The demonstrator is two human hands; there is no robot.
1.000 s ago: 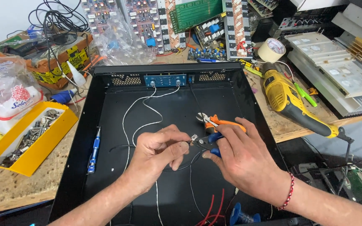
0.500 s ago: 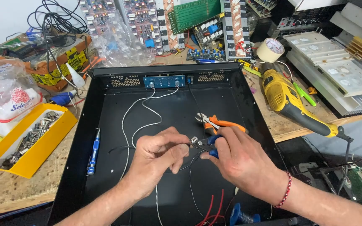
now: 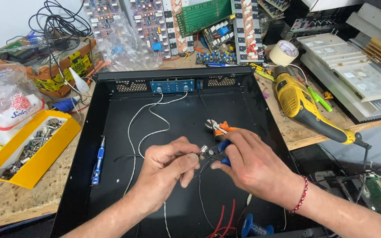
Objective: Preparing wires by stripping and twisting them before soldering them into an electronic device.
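Note:
An open black metal chassis (image 3: 111, 101) lies on the bench, with white wires (image 3: 148, 128) running from a blue board (image 3: 173, 85) on its back wall. My left hand (image 3: 166, 169) pinches a thin wire with a small metal end (image 3: 203, 150) over the chassis floor. My right hand (image 3: 252, 165) grips blue-handled pliers (image 3: 220, 152) whose jaws meet that wire end. Orange-handled cutters (image 3: 219, 128) lie just behind my right hand.
A blue screwdriver (image 3: 98, 161) lies on the chassis' left edge. A yellow tray of metal parts (image 3: 27, 152) sits at left, a yellow drill (image 3: 303, 108) and tape roll (image 3: 284, 52) at right. Circuit boards (image 3: 199, 22) stand behind. Red wires (image 3: 223, 218) lie at the chassis front.
Both hands have stayed close together on the wire and pliers, shifting only slightly; the right hand's fingers have closed in a little nearer the left.

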